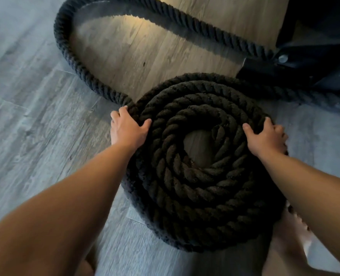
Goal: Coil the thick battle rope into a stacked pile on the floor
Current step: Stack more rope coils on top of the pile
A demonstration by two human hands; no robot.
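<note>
Head view, looking down over two bare forearms at a pale grey wood-grain plank floor [25,96].

At 11 o'clock in the frame, a loose length [65,56] of thick black twisted battle rope sweeps out in a wide open loop. It leaves the pile near the left hand and curves back across the top towards 2 o'clock.

The left hand [126,128] grips the pile at its 10 o'clock edge. Its fingers are curled down over the outer turn and its thumb is spread inward across the top.

At centre lies the round coil [185,196], several turns wound tightly side by side. More rope seems stacked beneath them, and a small patch of floor shows in the middle.

The right hand [264,136] holds the 2 o'clock edge the same way, fingers wrapped over the outside and thumb pointing in.

At 2 o'clock in the frame stands a black metal equipment base [304,62], with another stretch of rope running off just below it towards 3 o'clock.

Most of the rope appears coiled already. The loose loop, and whatever continues out of view, remains to be wound on.
</note>
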